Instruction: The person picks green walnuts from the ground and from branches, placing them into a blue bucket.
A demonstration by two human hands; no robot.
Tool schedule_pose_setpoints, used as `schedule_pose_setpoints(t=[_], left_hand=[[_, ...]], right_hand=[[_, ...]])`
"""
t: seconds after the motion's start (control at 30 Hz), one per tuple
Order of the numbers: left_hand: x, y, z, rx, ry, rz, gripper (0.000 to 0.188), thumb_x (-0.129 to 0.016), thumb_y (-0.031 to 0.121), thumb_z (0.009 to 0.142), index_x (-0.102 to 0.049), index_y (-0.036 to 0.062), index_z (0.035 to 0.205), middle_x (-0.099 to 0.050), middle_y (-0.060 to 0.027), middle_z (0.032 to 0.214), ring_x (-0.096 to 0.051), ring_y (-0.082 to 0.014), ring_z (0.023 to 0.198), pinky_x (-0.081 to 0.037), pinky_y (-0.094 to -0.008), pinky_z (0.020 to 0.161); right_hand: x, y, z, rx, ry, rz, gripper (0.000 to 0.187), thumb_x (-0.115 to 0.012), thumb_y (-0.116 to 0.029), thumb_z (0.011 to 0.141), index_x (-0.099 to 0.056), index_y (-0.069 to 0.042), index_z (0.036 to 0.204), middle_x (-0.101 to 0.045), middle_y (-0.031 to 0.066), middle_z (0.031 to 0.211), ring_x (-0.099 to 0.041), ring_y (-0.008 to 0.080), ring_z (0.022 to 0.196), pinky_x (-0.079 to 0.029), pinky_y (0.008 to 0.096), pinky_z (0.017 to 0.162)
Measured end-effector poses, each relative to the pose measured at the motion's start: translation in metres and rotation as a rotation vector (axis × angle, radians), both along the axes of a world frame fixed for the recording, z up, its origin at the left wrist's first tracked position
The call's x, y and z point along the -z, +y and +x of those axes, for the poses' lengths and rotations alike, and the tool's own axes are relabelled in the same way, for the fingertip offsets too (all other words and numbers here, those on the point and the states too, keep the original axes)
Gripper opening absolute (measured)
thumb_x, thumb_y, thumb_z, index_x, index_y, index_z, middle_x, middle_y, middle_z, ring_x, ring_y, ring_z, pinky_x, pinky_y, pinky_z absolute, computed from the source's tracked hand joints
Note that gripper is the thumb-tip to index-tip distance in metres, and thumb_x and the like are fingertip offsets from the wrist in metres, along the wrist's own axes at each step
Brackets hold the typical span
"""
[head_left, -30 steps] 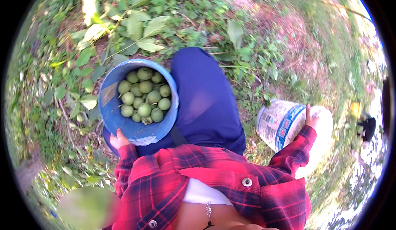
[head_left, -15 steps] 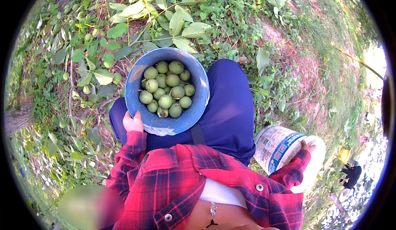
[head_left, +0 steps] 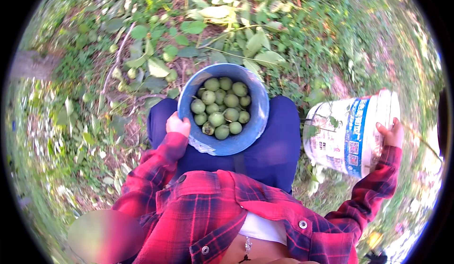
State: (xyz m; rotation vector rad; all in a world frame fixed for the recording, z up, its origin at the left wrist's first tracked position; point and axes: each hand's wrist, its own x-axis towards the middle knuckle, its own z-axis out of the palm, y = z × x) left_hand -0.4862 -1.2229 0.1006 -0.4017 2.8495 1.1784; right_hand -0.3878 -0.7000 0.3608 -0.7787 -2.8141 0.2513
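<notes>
A blue bucket [head_left: 257, 117] rests between my knees, its mouth tipped up toward me. Several round green fruits [head_left: 216, 118], which look like walnuts in their husks, lie in it. My left hand [head_left: 178, 125] grips the bucket's rim on its near left side, fingers wrapped over the edge. Off to my right, a white bucket [head_left: 331, 122] with a blue printed band lies tilted on its side over the plants. My right hand [head_left: 392, 132] holds this white bucket near its rim, with the thumb against the outer wall; the other fingers are partly hidden.
Cut leafy branches [head_left: 255, 44] lie on the ground ahead of the blue bucket. More green fruits [head_left: 171, 75] are scattered among the leaves at the left. A thin dry stick [head_left: 118, 58] and a log [head_left: 35, 65] lie farther left.
The white bucket has moved forward and to the right in my right hand, and that arm has stretched out. The whole view has turned, shifting the blue bucket rightward; my left hand keeps its grip.
</notes>
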Motion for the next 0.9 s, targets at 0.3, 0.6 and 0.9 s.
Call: schedule_pose_setpoints(t=[0.3, 0.6, 0.9], left_hand=[[-0.013, 0.009, 0.002, -0.032, -0.032, -0.075, 0.017, -0.048, 0.016, 0.062, -0.051, 0.0013, 0.070, -0.055, -0.0193, 0.068, -0.053, -0.0353, 0.067, -0.042, -0.0430, 0.063], [-0.014, -0.003, 0.010, -0.050, -0.132, -0.033, 0.019, -0.047, 0.017, 0.062, -0.050, 0.0019, 0.074, -0.055, -0.0171, 0.068, -0.054, -0.0334, 0.065, -0.043, -0.0418, 0.060], [-0.013, -0.009, 0.007, 0.014, -0.152, 0.205, 0.023, -0.051, 0.017, 0.061, -0.048, -0.0012, 0.076, -0.054, -0.0192, 0.072, -0.053, -0.0346, 0.070, -0.042, -0.0417, 0.063]], right_hand=[[0.125, -0.029, -0.154, -0.335, 0.094, -0.023, 0.056, -0.067, -0.006, 0.055, -0.041, 0.002, 0.104, -0.053, 0.0135, 0.090, -0.051, 0.0265, 0.076, -0.040, 0.0331, 0.069], [0.129, -0.129, -0.113, -0.387, 0.243, 0.241, 0.052, -0.061, -0.003, 0.060, -0.038, 0.000, 0.106, -0.042, 0.0200, 0.103, -0.039, 0.0341, 0.098, -0.031, 0.0387, 0.083], [0.238, -0.250, -0.106, -0.246, -0.169, -0.217, 0.044, -0.055, -0.018, 0.071, -0.036, 0.004, 0.105, -0.048, 0.0255, 0.096, -0.048, 0.0367, 0.088, -0.038, 0.0371, 0.075]])
